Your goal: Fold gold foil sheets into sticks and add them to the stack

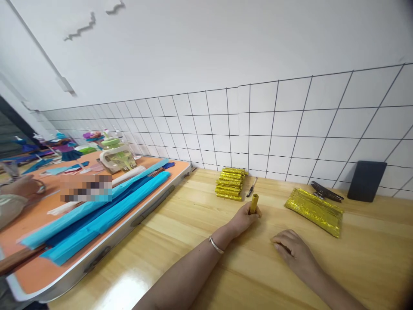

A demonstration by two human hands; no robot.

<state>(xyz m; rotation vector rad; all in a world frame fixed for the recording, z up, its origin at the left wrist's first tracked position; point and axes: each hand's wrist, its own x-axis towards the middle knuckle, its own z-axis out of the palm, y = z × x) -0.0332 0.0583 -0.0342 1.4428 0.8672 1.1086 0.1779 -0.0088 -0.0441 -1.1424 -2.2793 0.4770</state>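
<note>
My left hand [244, 218], with a bracelet at the wrist, is closed around a small gold roll [254, 203] that stands upright from the fist. To its right, my right hand [288, 245] rests low over the wooden table with its fingers curled; what they hold, if anything, is hidden. A stack of gold foil rolls [229, 184] lies beyond my left hand, near the wall. Beside the stack is a pen-like tool [252, 187]. A flat gold foil packet [314, 211] lies beyond my right hand.
A dark clip [326, 191] lies behind the packet, and a black phone-like slab [367, 181] leans on the tiled wall. At left, an orange board [138, 196] bears blue paper rolls [109, 221] and a jug [118, 157]. Another person's hand [24, 189] is at the far left.
</note>
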